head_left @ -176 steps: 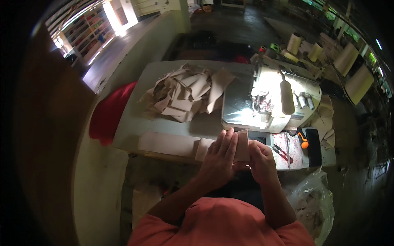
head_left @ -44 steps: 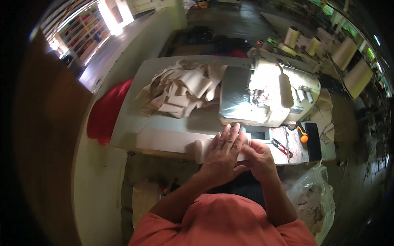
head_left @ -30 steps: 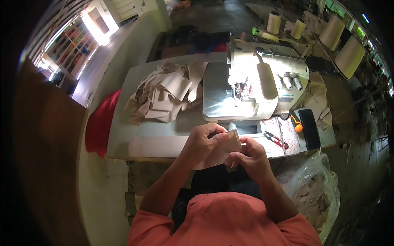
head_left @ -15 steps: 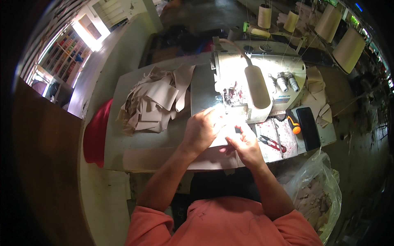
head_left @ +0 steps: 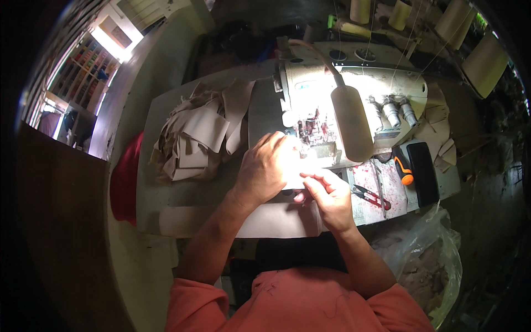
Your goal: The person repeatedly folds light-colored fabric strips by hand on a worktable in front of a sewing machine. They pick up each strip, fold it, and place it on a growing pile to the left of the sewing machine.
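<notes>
Right in front of the sewing machine [head_left: 406, 83], my left hand [head_left: 268, 169] is bent over a pale fabric piece [head_left: 293, 180], its fingers together close to the needle area. Lamp glare washes out those fingertips and much of the cloth. My right hand [head_left: 331, 199] pinches the near side of that piece between thumb and forefinger, its other fingers curled below. The lamp head [head_left: 354, 124] hangs just beyond both hands. A long beige fabric strip [head_left: 238, 220] lies along the table's front edge, below my left wrist.
Left of the machine sits a heap of beige fabric pieces [head_left: 193, 135]. To the right lie red-handled thread snips [head_left: 371, 197], tweezers [head_left: 380, 185], an orange-handled tool [head_left: 406, 176] and a black phone [head_left: 423, 174]. A clear plastic bag [head_left: 426, 265] of scraps hangs below; thread cones [head_left: 484, 66] stand behind.
The view has shifted slightly. My left hand sits a little farther left and more over the cloth. My right thumb and forefinger, apart before, are now pinched together.
</notes>
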Motion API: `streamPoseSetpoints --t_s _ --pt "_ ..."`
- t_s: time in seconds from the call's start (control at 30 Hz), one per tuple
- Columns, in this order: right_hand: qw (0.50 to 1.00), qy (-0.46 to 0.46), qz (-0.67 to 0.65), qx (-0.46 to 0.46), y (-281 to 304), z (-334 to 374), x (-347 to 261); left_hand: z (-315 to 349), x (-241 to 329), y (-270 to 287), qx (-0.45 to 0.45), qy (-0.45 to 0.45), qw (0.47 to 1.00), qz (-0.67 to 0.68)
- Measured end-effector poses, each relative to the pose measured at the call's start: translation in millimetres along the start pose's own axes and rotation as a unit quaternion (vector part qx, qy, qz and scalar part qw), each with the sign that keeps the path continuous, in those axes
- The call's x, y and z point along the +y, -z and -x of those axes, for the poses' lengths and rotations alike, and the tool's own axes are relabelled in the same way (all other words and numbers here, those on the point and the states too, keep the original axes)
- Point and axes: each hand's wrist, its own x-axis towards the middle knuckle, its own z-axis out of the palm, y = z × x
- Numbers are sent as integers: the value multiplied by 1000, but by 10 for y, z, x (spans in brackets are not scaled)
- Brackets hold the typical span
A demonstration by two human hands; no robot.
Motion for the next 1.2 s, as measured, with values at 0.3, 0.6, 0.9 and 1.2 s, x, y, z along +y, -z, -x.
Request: streamPoseSetpoints --t_s 0.3,0.6,0.9,1.2 --pt "999 -11 -19 30 -46 -42 -21 97 -78 1 12 -27 999 40" --pt "998 5 1 64 213 391 106 -295 -518 -63 15 -58 991 -123" --pt "997 42 44 49 172 622 -82 -21 -1480 881 276 282 912 114" --pt "995 42 64 58 262 690 -46 955 328 144 51 67 992 89"
